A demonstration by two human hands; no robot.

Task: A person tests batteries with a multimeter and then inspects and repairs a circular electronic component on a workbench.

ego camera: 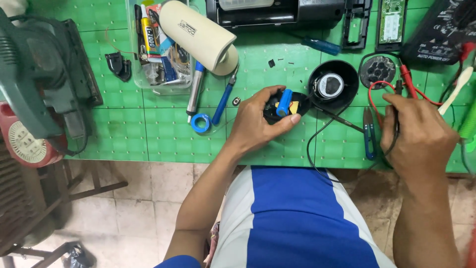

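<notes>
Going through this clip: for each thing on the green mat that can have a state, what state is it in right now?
left hand: gripping the black housing
black housing: open, blue cell seated inside
round black shell: open, speaker showing
right hand: closed on the probe leads
blue snips: lying flat, untouched
blue tape roll: flat on mat

The green bench mat (163, 134) looks like matt rubbery sheet with a printed grid, while the blue cylindrical battery cell (284, 102) in the left hand (258, 121) wears a glossy plastic sleeve over a black matt plastic housing (271, 113). The round black shell (347, 82) is smooth moulded plastic (its centre disc (329, 86) shines like metal). The right hand (419, 136) grips thin rubbery-looking red and black probe leads (382, 87); the snips (368, 134) beside them have blue plastic handles.
</notes>
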